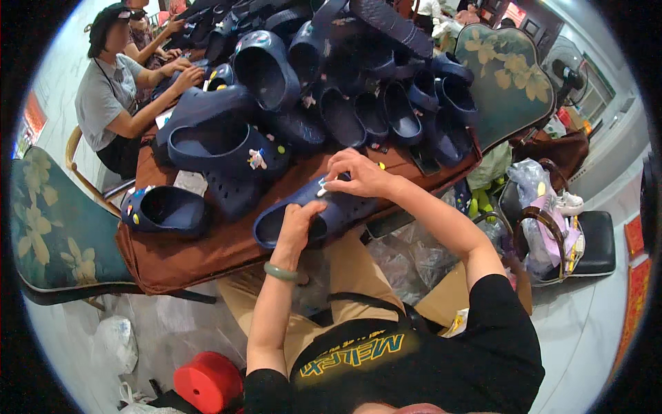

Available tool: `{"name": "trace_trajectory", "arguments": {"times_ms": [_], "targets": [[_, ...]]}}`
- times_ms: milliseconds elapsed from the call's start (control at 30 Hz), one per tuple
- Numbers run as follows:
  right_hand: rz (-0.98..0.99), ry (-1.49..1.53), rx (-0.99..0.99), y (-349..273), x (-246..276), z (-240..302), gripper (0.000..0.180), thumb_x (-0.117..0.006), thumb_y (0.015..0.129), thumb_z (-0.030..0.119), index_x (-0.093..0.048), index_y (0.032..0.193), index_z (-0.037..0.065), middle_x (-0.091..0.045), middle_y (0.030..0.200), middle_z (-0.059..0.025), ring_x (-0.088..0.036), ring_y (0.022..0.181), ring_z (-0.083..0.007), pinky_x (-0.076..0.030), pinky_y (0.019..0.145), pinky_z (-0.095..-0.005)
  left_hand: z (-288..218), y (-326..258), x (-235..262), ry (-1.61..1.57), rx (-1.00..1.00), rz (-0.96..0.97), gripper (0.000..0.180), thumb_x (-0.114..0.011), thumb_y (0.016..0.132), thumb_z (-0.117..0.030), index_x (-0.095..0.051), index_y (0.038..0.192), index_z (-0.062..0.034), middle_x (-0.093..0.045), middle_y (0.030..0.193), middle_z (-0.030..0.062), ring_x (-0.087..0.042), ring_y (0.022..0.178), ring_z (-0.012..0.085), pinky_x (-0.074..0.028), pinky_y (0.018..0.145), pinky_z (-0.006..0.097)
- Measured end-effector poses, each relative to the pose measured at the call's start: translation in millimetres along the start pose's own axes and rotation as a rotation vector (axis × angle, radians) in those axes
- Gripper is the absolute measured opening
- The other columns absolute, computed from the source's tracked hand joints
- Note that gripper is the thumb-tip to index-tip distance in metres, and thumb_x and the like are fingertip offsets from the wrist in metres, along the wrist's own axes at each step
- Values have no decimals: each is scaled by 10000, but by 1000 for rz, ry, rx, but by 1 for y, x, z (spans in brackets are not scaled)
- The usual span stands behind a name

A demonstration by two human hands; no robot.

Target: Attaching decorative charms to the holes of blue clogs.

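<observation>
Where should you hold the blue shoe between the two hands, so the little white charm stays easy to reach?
Probably by the rim of its foot opening, with the left hand coming from the near side. The blue shoe lies opening up, toe pointing right, so that edge suits a thumb and leaves the white charm uncovered for the right hand.

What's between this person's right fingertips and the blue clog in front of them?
A small white charm: the head view shows it at the tips of the right hand, over the blue clog's upper.
</observation>
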State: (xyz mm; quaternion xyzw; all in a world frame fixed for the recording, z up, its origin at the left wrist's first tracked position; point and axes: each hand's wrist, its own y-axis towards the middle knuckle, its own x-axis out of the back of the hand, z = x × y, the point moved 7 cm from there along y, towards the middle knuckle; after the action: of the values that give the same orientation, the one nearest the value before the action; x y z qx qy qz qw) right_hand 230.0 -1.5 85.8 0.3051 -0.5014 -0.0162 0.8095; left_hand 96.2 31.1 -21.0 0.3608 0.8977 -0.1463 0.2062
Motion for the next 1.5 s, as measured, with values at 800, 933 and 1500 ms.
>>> {"name": "trace_trajectory", "arguments": {"times_ms": [800,933,1500], "targets": [[303,576,-570,-13,-42,-26,313,-742,662,64,-536,897,63,-553,972,-9,-504,939,-114,-394,851,-256,-3,-9,-10,-46,-115,80,301,-657,757,-86,-630,1044,-1,-633,914,14,-590,796,93,-467,726,233],[310,724,-609,-9,-39,-41,313,-718,770,127,-588,1040,38,-582,1021,-19,-525,992,-112,-413,895,-264,-1,4,-2,-125,-23,35,215,-677,740,-93,-673,939,-11,-658,856,15,-603,741,109,-469,690,245],[-407,290,-821,-154,0,-179,252,-666,861,280,-689,1025,89,-653,890,-13,-591,831,-117,-454,744,-295,-7,53,30,-315,39,-238,221,-629,859,-297,-536,693,-184,-489,591,-66,-448,538,82,-301,516,251]]}}
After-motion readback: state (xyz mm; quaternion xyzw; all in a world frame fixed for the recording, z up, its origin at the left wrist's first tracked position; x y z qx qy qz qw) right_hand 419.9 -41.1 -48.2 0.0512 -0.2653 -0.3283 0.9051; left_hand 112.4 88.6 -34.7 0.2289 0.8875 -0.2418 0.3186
